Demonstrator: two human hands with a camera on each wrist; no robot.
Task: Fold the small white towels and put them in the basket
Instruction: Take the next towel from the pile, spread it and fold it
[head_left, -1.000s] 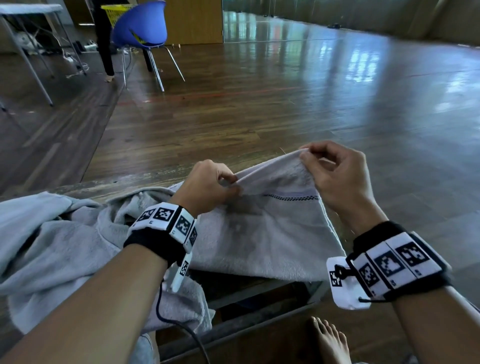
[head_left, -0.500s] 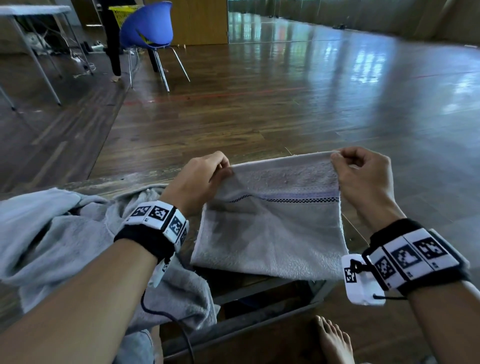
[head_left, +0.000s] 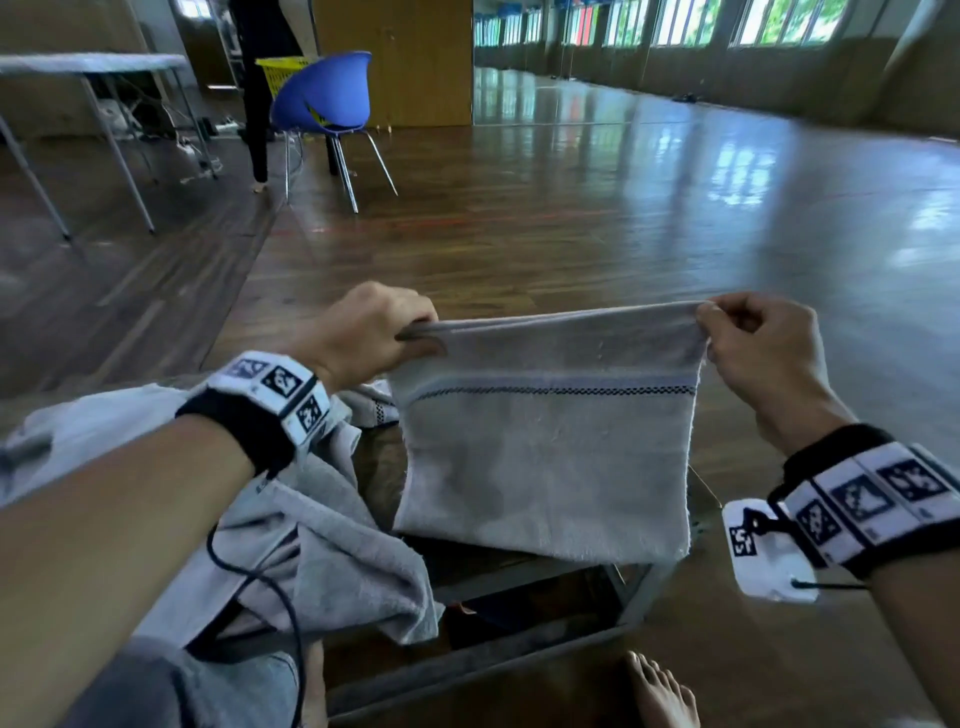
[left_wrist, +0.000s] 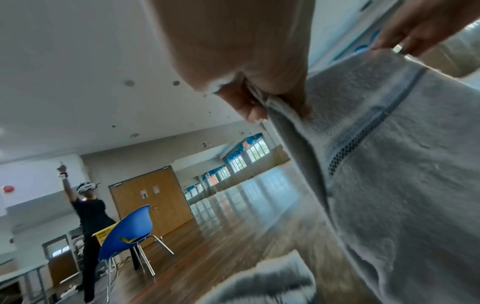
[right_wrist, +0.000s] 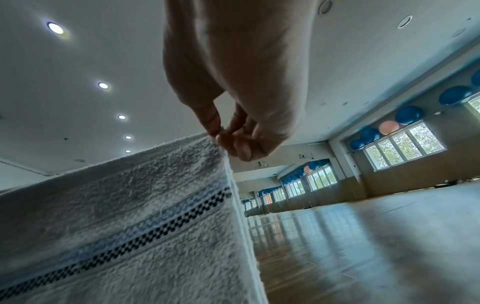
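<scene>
A small white towel (head_left: 545, 457) with a thin checkered stripe hangs stretched in the air, doubled over along its top edge. My left hand (head_left: 410, 332) pinches its upper left corner, my right hand (head_left: 711, 332) pinches the upper right corner. The left wrist view shows my thumb and fingers (left_wrist: 262, 102) clamped on the towel (left_wrist: 389, 164) edge. In the right wrist view my fingertips (right_wrist: 221, 135) nip the corner of the towel (right_wrist: 130, 216). A heap of more white towels (head_left: 291, 525) lies at my left. No basket for the towels shows near me.
A low dark frame (head_left: 519, 660) stands under the towel, with my bare foot (head_left: 660, 691) beside it. Far left are a blue chair (head_left: 327, 98), a yellow crate (head_left: 278, 73), a folding table (head_left: 88, 67) and a person in black (left_wrist: 88, 216). Wooden floor spreads ahead.
My hands have moved apart and lifted, pulling the towel taut and raising it off the surface so it hangs free.
</scene>
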